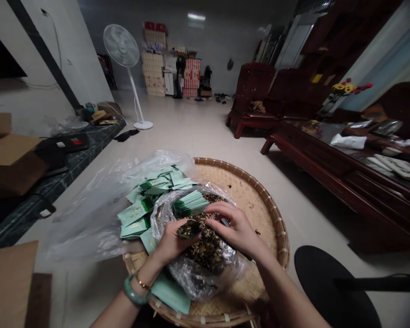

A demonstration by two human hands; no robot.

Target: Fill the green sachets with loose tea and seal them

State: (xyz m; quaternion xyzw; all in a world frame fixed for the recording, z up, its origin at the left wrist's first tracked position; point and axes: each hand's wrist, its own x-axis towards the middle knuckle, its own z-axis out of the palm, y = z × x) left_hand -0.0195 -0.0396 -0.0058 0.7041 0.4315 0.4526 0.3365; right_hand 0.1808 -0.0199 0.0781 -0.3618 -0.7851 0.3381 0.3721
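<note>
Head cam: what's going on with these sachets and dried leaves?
A person is working over a round woven bamboo tray. The left hand holds a small dark green sachet above dried leaves in a clear plastic bag. The right hand is at the leaves beside it. A bundle of green sachets sits in the bag, and more pale green sachets lie loose on a plastic sheet.

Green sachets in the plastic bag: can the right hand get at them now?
Probably yes. The right hand is close to the green sachets, with only the dried leaves in the clear plastic bag between them; nothing lies on top.
</note>
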